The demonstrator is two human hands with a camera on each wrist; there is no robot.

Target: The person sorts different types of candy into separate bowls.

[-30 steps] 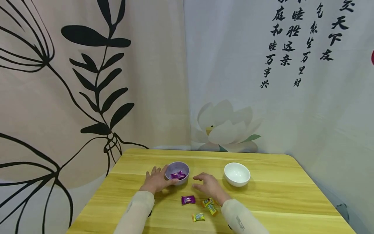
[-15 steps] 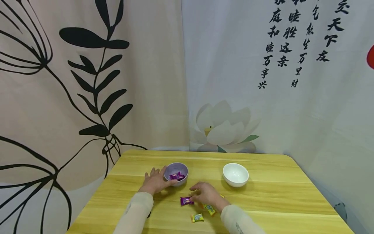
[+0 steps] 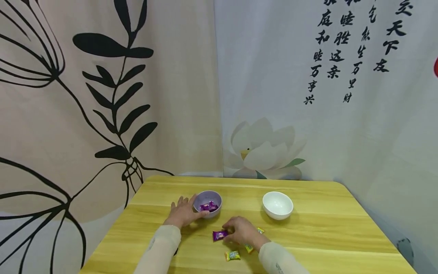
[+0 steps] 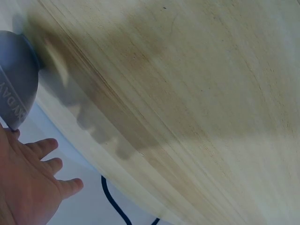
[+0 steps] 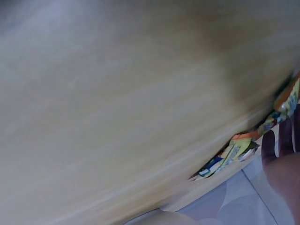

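My left hand point(image 3: 183, 214) rests against the purple bowl point(image 3: 197, 201), thumb along its near side, other fingers spread straight. Wrapped purple candies point(image 3: 208, 206) lie in that bowl. In the left wrist view, the bowl point(image 4: 16, 75) shows its outside wall beside the hand point(image 4: 28, 183). With thumb and index finger my right hand point(image 3: 243, 231) pinches the right end of a purple candy point(image 3: 218, 236) on the table. Yellow candies point(image 3: 248, 248) lie partly hidden under this hand; the right wrist view shows two yellow wrappers point(image 5: 229, 154) close to its fingers.
To the right stands a white bowl point(image 3: 278, 215). Nearer the front lies another yellow candy point(image 3: 232, 255). The wooden table point(image 3: 328, 228) ends at a printed curtain behind it. A dark cable point(image 4: 112, 201) hangs past the table edge in the left wrist view.
My right hand has come down and toward me, from beside the purple bowl to the purple candy, and its fingers have closed on it. The left hand has stayed at the bowl.
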